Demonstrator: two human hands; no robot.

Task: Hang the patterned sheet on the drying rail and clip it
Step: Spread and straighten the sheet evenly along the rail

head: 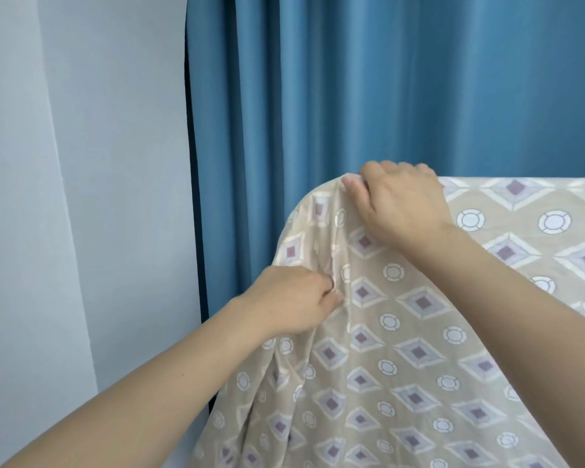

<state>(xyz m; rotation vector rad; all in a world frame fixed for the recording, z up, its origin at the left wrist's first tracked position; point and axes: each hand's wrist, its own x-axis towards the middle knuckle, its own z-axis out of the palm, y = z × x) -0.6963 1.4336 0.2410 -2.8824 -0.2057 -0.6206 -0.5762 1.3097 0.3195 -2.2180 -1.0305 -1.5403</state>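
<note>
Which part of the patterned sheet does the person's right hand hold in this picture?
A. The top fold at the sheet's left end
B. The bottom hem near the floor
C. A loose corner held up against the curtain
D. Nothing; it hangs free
A: the right hand curls over the top fold of the patterned sheet at its left end, while the left hand pinches the fabric lower down.

head view, forward and down, close in
</note>
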